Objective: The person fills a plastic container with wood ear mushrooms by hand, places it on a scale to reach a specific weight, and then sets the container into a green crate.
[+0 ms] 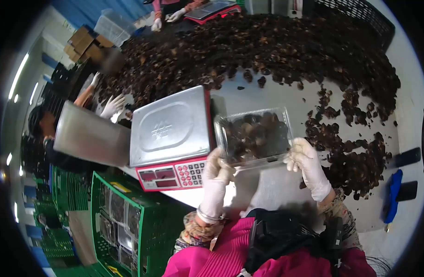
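Note:
A clear plastic punnet [254, 135] with dark brown, mushroom-like pieces inside is held up in front of me above the grey table. My left hand [215, 177], in a white glove, grips its near left corner between thumb and fingers. On the other side my right hand [310, 167], gloved too, pinches the near right corner. The red-framed digital scale [171, 127] stands just left of the punnet, its metal plate bare and its keypad facing me.
A large heap of the dark pieces [267, 51] covers the table's far side, with smaller piles [355, 166] at right. Green crates [147, 217] holding packed punnets stand lower left. Co-workers' gloved hands [112, 106] show at left and at the back. A phone [407, 158] lies at far right.

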